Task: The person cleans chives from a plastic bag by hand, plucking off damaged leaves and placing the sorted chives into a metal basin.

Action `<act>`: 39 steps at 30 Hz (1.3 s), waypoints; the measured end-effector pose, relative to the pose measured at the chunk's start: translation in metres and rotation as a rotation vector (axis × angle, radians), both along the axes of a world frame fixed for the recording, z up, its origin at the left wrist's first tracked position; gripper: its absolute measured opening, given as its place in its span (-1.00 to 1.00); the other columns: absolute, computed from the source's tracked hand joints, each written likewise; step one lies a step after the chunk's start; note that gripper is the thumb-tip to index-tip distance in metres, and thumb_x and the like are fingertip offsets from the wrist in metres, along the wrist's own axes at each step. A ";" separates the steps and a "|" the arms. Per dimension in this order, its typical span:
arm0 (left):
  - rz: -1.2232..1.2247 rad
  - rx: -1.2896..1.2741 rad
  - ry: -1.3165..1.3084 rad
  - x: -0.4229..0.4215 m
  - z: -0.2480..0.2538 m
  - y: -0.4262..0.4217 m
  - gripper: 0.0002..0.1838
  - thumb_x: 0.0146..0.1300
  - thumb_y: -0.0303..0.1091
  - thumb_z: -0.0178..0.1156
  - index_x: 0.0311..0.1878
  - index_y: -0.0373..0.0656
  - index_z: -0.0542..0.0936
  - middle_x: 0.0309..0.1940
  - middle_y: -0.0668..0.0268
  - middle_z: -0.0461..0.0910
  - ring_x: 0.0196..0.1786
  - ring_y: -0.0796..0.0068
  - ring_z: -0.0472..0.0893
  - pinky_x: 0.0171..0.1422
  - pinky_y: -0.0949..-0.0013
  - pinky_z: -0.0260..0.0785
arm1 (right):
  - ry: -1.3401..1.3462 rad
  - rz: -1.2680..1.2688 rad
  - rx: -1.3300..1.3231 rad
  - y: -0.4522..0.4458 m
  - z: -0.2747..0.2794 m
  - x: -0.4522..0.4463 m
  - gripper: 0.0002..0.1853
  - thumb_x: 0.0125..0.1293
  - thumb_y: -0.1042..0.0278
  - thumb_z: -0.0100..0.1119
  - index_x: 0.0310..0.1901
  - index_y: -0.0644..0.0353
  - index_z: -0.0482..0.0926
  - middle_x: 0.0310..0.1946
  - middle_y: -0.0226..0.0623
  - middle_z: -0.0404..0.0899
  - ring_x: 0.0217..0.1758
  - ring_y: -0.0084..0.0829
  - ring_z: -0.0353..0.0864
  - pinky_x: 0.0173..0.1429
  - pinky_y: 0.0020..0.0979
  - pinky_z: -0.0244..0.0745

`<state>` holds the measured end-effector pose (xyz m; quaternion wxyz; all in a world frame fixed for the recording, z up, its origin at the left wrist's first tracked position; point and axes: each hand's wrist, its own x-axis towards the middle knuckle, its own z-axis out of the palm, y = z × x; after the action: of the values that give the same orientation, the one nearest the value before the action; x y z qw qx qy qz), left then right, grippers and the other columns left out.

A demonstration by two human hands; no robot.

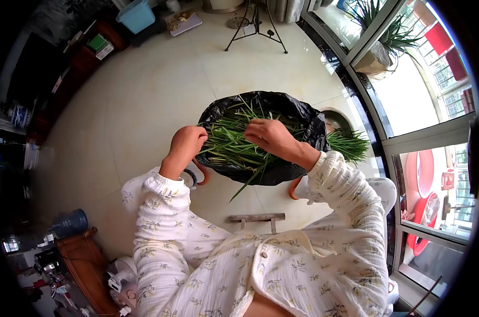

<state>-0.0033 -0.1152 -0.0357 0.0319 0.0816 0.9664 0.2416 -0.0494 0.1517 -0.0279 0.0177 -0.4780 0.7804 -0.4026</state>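
A black plastic bag [316,124] stands open in front of my knees, filled with long, thin green chives [230,138]. At its left rim is my left hand [188,145], its fingers pinched together; what lies between them is hidden. My right hand [271,136] is over the middle of the chives with its fingers curled closed, and I cannot make out what they hold. Some long leaves hang over the front of the bag. To the right of the bag, a bunch of green chives [349,145] lies by a round basin [335,120].
A small wooden stool [257,217] is between my legs. Ahead on the tiled floor stand a black metal stand [256,31] and a blue bin [136,17]. Glass sliding doors [379,113] run along the right. A blue water jug [70,223] is at the lower left.
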 end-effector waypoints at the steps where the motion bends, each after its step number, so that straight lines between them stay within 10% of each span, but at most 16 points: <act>1: 0.000 0.024 -0.045 0.004 -0.001 -0.002 -0.87 0.11 -0.38 0.19 -0.33 -0.24 0.63 -0.49 0.11 0.61 -0.40 0.12 0.59 -0.26 0.23 0.42 | 0.024 0.058 0.019 -0.019 -0.015 0.013 -0.90 0.19 0.40 0.12 -0.35 0.26 0.52 -0.39 -0.22 0.49 -0.29 -0.17 0.53 -0.25 -0.25 0.46; 21: 0.087 0.047 0.137 0.009 0.004 -0.021 -0.83 0.10 -0.36 0.24 -0.26 -0.21 0.62 -0.48 0.13 0.61 -0.38 0.12 0.59 -0.26 0.20 0.43 | 0.374 -0.197 0.582 -0.125 -0.097 0.042 -0.95 0.05 0.41 0.16 -0.42 0.14 0.55 -0.40 -0.25 0.49 -0.32 -0.20 0.57 -0.28 -0.25 0.47; 25: 0.145 0.202 0.287 0.004 0.009 -0.017 -0.77 0.07 -0.38 0.28 -0.18 -0.19 0.61 -0.46 0.22 0.61 -0.43 0.25 0.59 -0.28 0.29 0.44 | -0.016 -0.196 0.214 -0.095 -0.044 0.032 -0.88 0.06 0.36 0.19 -0.43 0.21 0.51 -0.43 -0.19 0.47 -0.38 -0.10 0.53 -0.33 -0.22 0.42; 32: 0.025 0.655 0.105 -0.009 0.027 0.015 -0.72 0.23 -0.43 0.22 0.00 -0.29 0.56 -0.30 0.31 0.65 -0.29 0.63 0.59 -0.13 0.51 0.46 | -0.428 -0.272 -0.246 -0.025 0.086 -0.007 -0.88 0.21 0.46 0.21 -0.34 0.34 0.51 -0.48 -0.39 0.54 -0.42 -0.64 0.49 -0.31 -0.56 0.42; 39: -0.149 1.237 -0.150 -0.022 0.059 0.054 -0.70 0.34 -0.28 0.12 0.03 -0.27 0.55 -0.17 0.27 0.62 -0.16 0.53 0.60 0.05 0.46 0.42 | -0.457 -0.255 -0.629 0.028 0.166 -0.005 -0.84 0.37 0.33 0.10 -0.27 0.25 0.53 -0.36 -0.42 0.56 -0.35 -0.67 0.47 -0.17 -0.60 0.41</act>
<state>-0.0249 -0.0609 0.0234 0.0633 0.1348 0.6344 0.7585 -0.0545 0.1800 0.1381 -0.0061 -0.2579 0.6482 -0.7164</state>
